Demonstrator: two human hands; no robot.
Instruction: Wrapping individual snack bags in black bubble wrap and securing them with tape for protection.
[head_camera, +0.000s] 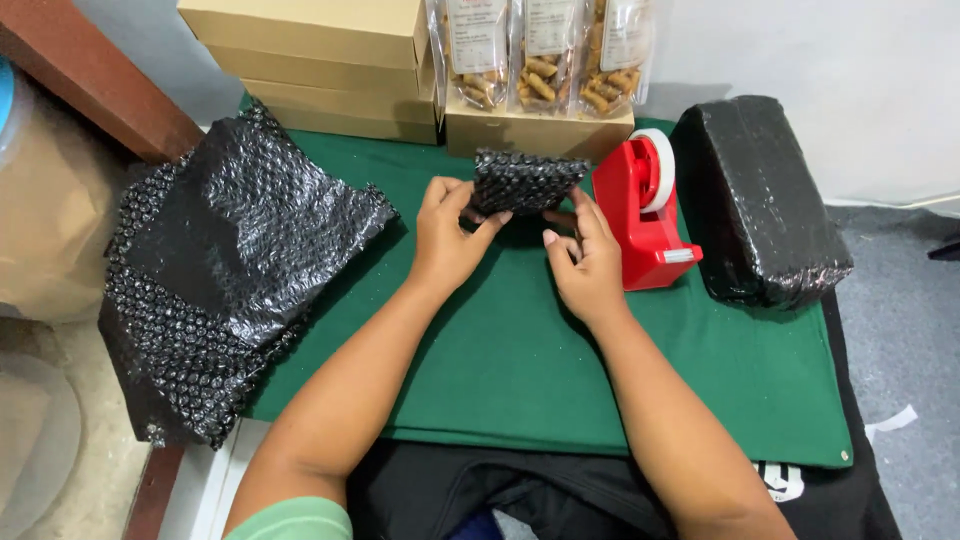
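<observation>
A small parcel wrapped in black bubble wrap (525, 181) is held just above the green cloth (520, 360), near its far edge. My left hand (448, 235) grips the parcel's left lower corner with thumb and fingers. On the other side, my right hand (585, 262) touches its right lower edge, fingers curled under it. A red tape dispenser (642, 215) with a white roll stands just right of my right hand.
A pile of black bubble wrap sheets (215, 270) lies at the left. A large black-wrapped package (760, 195) sits at the right. Stacked tan cardboard boxes (320, 60) and clear snack bags (540, 55) line the back. A dark bag (500, 490) lies in front.
</observation>
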